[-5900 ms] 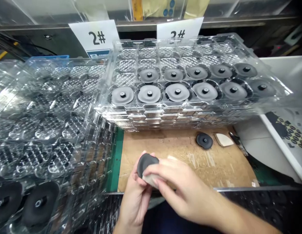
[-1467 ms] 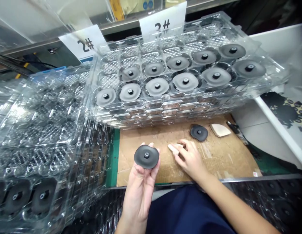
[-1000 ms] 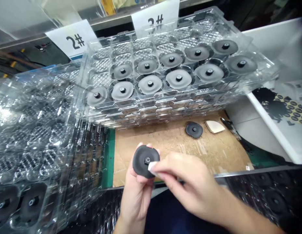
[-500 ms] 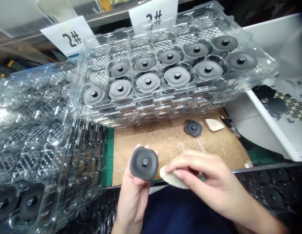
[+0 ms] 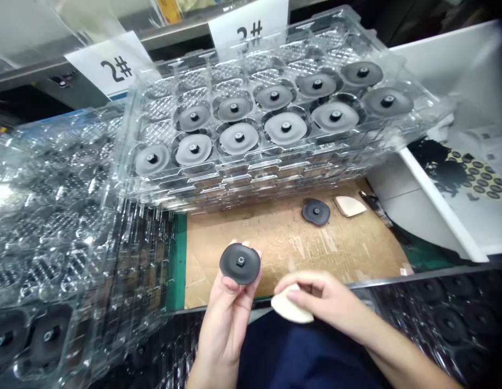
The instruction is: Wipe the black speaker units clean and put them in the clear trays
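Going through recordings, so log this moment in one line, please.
left hand: holds black disc | right hand: holds cream pad, apart from disc | cardboard: second black disc, another cream pad | clear tray behind: more discs

Left hand (image 5: 230, 305): inner side facing the camera, gripping, thumb in front, fingertips partly visible behind. Left forearm (image 5: 212, 370) rises steeply from the lower edge of view; bare. Right hand (image 5: 326, 300): apart from the left, pinching between thumb and bent fingers. Right forearm (image 5: 400, 346) slants in from lower right; bare.
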Motion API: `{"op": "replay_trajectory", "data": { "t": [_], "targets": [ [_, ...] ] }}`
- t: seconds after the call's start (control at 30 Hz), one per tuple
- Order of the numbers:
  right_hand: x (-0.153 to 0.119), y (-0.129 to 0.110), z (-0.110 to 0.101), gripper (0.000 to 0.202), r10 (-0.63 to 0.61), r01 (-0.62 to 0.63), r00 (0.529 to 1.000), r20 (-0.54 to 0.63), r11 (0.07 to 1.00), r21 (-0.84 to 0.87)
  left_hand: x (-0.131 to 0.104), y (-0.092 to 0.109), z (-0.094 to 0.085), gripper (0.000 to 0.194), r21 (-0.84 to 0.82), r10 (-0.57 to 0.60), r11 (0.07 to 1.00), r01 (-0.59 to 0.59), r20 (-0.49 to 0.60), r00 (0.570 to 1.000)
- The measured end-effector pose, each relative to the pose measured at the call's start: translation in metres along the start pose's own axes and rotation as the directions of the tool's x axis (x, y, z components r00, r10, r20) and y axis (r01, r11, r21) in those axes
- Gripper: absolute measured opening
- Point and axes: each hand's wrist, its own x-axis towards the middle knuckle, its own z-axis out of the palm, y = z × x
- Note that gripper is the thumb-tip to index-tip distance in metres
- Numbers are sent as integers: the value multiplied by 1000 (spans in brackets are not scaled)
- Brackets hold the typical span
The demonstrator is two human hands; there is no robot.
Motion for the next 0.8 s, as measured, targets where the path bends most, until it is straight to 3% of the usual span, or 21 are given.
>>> {"op": "replay_trajectory", "data": {
  "t": [0.07, 0.1, 0.13, 0.2, 0.3, 0.43, 0.57, 0.63, 0.7, 0.8],
  "targets": [
    [1, -21, 1, 17, -142, 138, 974, -179, 990, -33, -2, -4, 4, 48, 45, 2, 999, -3, 29, 1000],
    [2, -33, 2, 16, -254, 238, 936, -244, 967, -95, -3, -5, 6, 49, 67, 4, 998, -7, 44, 999],
    [3, -43, 4, 16, -373, 334, 888, -270, 925, -179, -4, -6, 7, 50, 90, 2, 996, -7, 55, 998],
    [6, -59, 8, 18, -525, 445, 828, -196, 828, -341, -7, -7, 8, 50, 134, -15, 991, 7, 55, 998],
    [12, -69, 13, 19, -512, 458, 859, 3, 767, -450, -11, -8, 8, 47, 168, -19, 986, 10, 54, 998],
    [13, -64, 15, 19, -567, 467, 820, -83, 745, -477, -13, -7, 7, 52, 178, -25, 984, 17, 41, 999],
    [-5, -59, 1, 18, -393, 389, 917, 70, 843, -372, -12, 0, 5, 53, 148, 2, 989, -3, 7, 1000],
    [-13, -60, -8, 17, -352, 337, 936, 29, 863, -377, -12, 3, 6, 55, 129, 15, 992, -16, 15, 1000],
    [-13, -63, -11, 18, -412, 342, 905, -109, 854, -393, -11, 3, 8, 56, 144, -5, 990, 0, 34, 999],
    [-4, -67, -6, 19, -594, 511, 799, -90, 750, -421, -12, 1, 10, 54, 175, -47, 984, 39, 43, 998]
  ]
}}
